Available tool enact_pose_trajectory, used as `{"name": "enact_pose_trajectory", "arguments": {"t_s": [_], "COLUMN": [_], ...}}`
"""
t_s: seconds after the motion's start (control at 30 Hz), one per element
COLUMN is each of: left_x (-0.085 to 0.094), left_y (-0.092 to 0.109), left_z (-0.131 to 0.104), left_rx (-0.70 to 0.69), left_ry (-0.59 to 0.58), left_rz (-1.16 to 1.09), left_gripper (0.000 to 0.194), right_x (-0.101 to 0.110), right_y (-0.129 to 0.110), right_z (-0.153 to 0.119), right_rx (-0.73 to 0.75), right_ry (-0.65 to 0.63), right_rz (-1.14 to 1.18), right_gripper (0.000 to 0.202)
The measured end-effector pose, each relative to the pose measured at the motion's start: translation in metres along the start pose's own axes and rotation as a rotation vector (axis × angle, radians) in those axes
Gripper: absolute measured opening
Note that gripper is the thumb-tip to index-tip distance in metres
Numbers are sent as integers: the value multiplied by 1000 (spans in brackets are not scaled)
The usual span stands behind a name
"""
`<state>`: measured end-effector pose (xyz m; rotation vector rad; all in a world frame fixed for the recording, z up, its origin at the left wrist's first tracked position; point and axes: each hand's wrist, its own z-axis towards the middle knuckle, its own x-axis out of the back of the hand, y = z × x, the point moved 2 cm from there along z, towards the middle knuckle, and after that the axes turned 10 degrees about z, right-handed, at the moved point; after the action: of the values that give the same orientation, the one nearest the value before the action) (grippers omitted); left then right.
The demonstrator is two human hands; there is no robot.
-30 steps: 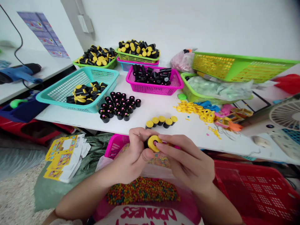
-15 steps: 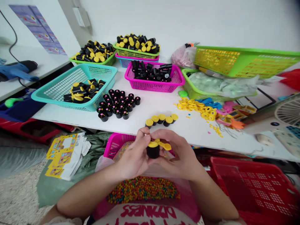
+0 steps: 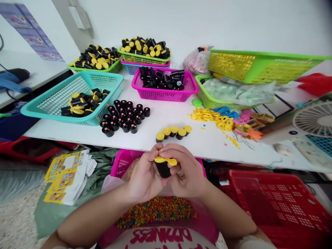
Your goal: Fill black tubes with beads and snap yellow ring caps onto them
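Observation:
Between my hands is a small black container (image 3: 163, 170) with a yellow flip cap (image 3: 172, 162) on its top. My left hand (image 3: 144, 176) is closed around the container's side, its fingertips at the rim. My right hand (image 3: 188, 171) is closed at the yellow cap, thumb and fingers touching it from the right. Below my hands lies a pink basket (image 3: 119, 162) with a plastic liner and many colourful small balls (image 3: 158, 211). Just ahead on the table, several yellow-capped black containers (image 3: 173, 130) stand in a curved row.
Uncapped black containers (image 3: 124, 116) stand grouped at left-centre, beside a turquoise basket (image 3: 38, 109). A magenta basket (image 3: 166, 95) holds more black pieces. Loose yellow caps (image 3: 207, 116) lie at right, near a fan (image 3: 315, 119). A red crate (image 3: 293, 204) is low at right.
The container has tilted slightly and moved a little left in the picture with both hands. My right fingers have curled in closer around the yellow cap. The whole view has shifted.

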<state>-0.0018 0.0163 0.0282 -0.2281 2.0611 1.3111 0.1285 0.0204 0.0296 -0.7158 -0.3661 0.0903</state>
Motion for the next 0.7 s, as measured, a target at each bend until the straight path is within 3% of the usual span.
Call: {"name": "enact_pose_trajectory", "arguments": {"t_s": [0.1,0.23,0.33,0.43,0.5,0.57,0.63,0.7], "left_x": [7,19,26,28,27,29,35,47], "left_y": [-3,3,16,26,29,31,32,31], "left_z": [-4,-12,-13,-10,-9,-7,-2,8], "left_rx": [-109,-420,-740,-875,-886,-920,-949,-923], "left_ry": [-67,-264,-287,-245,-233,-168,-22,177], "left_rz": [85,619,1030,1367,1473,1534,1598,1636], "left_gripper": [30,19,27,34,35,34,29,25], "right_x": [12,21,11,-5,-12,-9,7,39], "right_y": [4,9,18,23,24,28,38,58], "right_z": [5,8,1,-8,-10,-6,4,20], "right_rx": [-53,-165,-497,-783,-838,-795,-680,-545], "right_ry": [-38,5,31,-11,-24,-20,11,78], "right_rz": [221,616,905,1068,1047,926,671,240], "right_gripper": [46,30,51,47,45,47,56,62]}}
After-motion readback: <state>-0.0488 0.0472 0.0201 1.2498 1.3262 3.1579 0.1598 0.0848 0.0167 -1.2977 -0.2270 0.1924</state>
